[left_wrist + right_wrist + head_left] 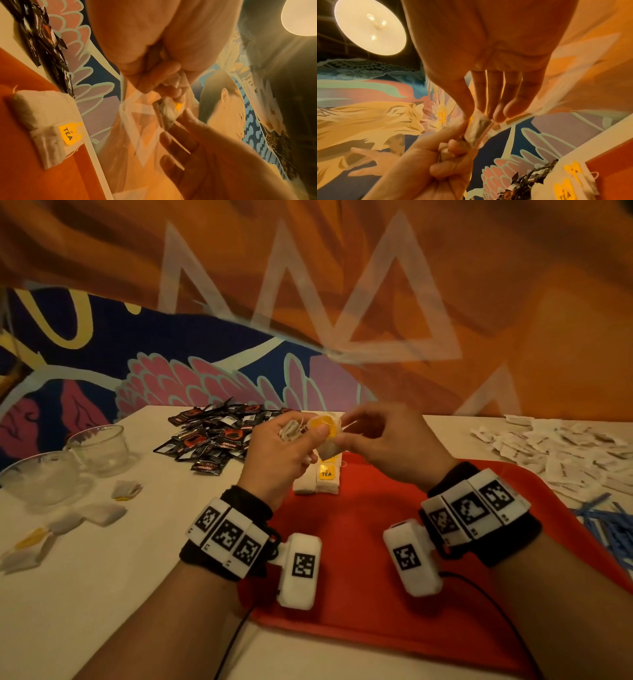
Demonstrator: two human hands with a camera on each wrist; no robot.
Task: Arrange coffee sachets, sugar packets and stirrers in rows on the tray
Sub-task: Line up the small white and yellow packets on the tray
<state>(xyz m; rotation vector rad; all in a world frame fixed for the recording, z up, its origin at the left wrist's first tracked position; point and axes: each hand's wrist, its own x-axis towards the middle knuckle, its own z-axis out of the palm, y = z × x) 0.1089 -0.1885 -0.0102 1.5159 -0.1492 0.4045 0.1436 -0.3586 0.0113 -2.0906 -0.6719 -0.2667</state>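
Note:
Both hands are raised over the far edge of the red tray (376,542). My left hand (291,440) grips a small bunch of tea bags with yellow tags. My right hand (366,433) pinches one tea bag (329,453) of that bunch between thumb and forefinger; the left wrist view shows this tea bag (167,115) hanging between the two hands. Two tea bags (322,477) lie side by side on the tray's far edge. A heap of black coffee sachets (219,436) lies behind the tray on the left, white sugar packets (565,450) on the right, and blue stirrers (609,529) beside the tray.
Two glass cups (99,446) stand at the table's left. Loose tea bags (99,513) lie on the white table in front of them. A painted wall runs right behind the table. Black cables run from the wrist cameras over the tray's near edge.

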